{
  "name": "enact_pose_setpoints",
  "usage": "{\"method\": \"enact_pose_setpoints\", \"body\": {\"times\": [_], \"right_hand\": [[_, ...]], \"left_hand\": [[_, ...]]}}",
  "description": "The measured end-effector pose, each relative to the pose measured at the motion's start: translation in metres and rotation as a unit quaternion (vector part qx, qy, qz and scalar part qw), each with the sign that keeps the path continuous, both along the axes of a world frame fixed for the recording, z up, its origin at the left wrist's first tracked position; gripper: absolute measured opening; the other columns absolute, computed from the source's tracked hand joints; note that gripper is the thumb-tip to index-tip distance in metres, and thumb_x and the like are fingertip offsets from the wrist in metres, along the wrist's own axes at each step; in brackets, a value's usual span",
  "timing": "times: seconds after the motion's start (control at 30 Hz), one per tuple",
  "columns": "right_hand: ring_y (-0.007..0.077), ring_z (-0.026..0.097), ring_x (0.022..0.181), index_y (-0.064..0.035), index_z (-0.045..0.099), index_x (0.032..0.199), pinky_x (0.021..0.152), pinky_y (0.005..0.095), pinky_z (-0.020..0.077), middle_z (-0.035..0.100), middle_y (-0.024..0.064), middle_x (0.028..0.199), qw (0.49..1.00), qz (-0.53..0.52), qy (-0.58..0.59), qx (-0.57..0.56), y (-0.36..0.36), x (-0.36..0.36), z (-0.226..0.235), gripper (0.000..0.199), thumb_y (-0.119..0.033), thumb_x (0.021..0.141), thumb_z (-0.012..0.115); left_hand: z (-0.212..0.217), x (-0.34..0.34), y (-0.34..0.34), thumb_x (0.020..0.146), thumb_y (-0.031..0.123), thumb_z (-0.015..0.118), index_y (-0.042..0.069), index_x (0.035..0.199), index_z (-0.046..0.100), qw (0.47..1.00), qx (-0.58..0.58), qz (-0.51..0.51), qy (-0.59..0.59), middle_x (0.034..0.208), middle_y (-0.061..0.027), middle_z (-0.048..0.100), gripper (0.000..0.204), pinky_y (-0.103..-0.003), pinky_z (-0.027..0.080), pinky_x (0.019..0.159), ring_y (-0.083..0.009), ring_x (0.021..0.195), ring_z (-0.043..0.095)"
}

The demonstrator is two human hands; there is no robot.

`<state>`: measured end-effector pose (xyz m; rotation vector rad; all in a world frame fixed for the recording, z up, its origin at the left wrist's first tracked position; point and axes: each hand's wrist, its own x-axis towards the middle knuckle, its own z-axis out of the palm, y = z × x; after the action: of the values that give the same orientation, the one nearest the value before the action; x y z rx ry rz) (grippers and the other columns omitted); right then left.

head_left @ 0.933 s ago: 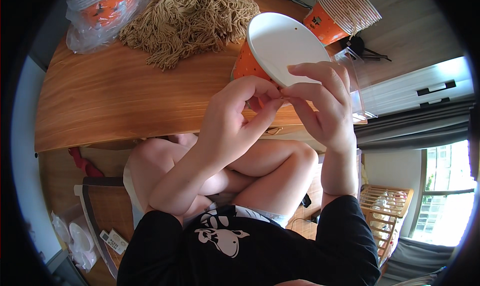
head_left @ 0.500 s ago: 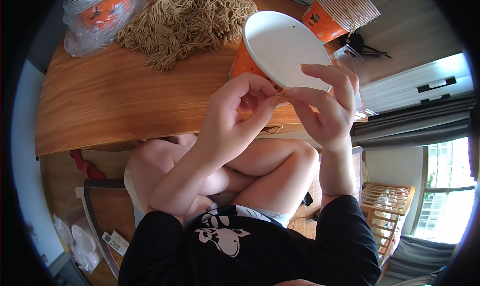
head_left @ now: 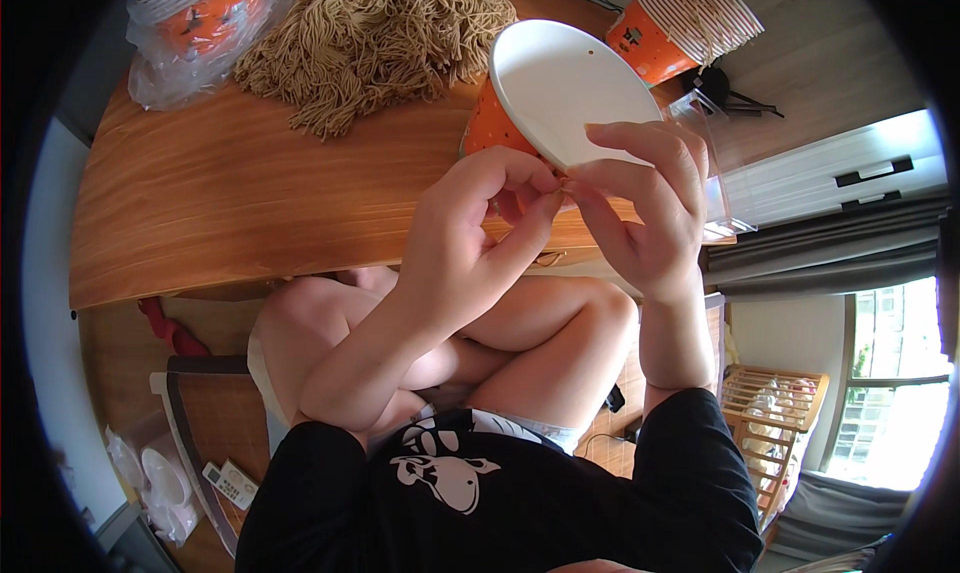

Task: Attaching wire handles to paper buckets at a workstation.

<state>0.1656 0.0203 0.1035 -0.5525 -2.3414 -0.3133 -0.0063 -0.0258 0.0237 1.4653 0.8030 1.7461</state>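
Observation:
A large orange paper bucket [head_left: 570, 88] lies tipped at the table's front edge, its white inside facing me. One small hole shows near its far rim. At the near rim my left hand [head_left: 475, 228] pinches thumb and forefinger together. Tip to tip with it, my right hand [head_left: 650, 203] pinches too, its other fingers raised over the bucket's mouth. Between the fingertips is a bit of tan cord, mostly hidden by them. Just below the hands, a loop of tan cord [head_left: 548, 260] hangs by the table edge.
A heap of tan cords [head_left: 385, 48] lies on the wooden table [head_left: 200, 203]. Nested orange buckets [head_left: 680, 28] with cords on them stand back right; more buckets in a plastic bag [head_left: 205, 33] are back left. A clear plastic box [head_left: 715, 198] sits right of the bucket.
My right hand has shifted slightly left and its fingers have closed in toward the left fingertips. The bucket has tilted very slightly; the left hand stays nearly in place.

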Motion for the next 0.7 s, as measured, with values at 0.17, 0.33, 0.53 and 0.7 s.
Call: {"method": "enact_pose_setpoints", "body": {"times": [0.17,0.33,0.53,0.7], "right_hand": [[0.0257,0.057,0.105,-0.0154,0.072,0.096,0.091,0.0378,0.0434,0.067,-0.0001,0.116,1.0,0.005,-0.017,-0.016,0.0009,-0.0006,-0.0034,0.026,-0.008,0.072,0.079],[0.0246,0.057,0.105,-0.0159,0.073,0.099,0.091,0.037,0.0426,0.067,-0.0011,0.115,1.0,-0.005,-0.027,-0.001,0.0002,0.0002,-0.0026,0.027,-0.01,0.073,0.078],[0.0227,0.059,0.104,-0.0172,0.076,0.102,0.089,0.035,0.0429,0.069,-0.0025,0.112,1.0,-0.006,-0.024,0.019,-0.0008,0.001,-0.0032,0.031,-0.013,0.073,0.079],[0.0223,0.059,0.103,-0.0179,0.076,0.101,0.089,0.0349,0.0433,0.069,-0.0031,0.111,0.999,-0.006,-0.022,0.028,0.0011,0.003,-0.0037,0.029,-0.015,0.072,0.08]], "left_hand": [[-0.0008,-0.0003,0.0006,0.089,-0.001,0.07,0.0,0.1,0.065,1.0,0.007,0.008,0.009,0.091,-0.0055,0.067,0.012,-0.026,0.05,0.069,-0.012,0.081,0.065],[0.0003,-0.0013,0.0,0.089,-0.002,0.07,0.0,0.099,0.065,1.0,0.004,0.004,0.001,0.091,-0.0057,0.067,0.012,-0.026,0.05,0.069,-0.0122,0.08,0.065],[0.0002,-0.0011,-0.0007,0.089,-0.002,0.069,0.0,0.099,0.065,1.0,-0.004,0.01,-0.01,0.091,-0.0059,0.067,0.011,-0.026,0.051,0.07,-0.0124,0.08,0.065],[0.0011,-0.0021,-0.0025,0.093,0.001,0.069,0.001,0.102,0.065,1.0,-0.017,0.003,0.001,0.093,-0.0003,0.066,0.01,-0.022,0.047,0.076,-0.0064,0.083,0.057]]}}
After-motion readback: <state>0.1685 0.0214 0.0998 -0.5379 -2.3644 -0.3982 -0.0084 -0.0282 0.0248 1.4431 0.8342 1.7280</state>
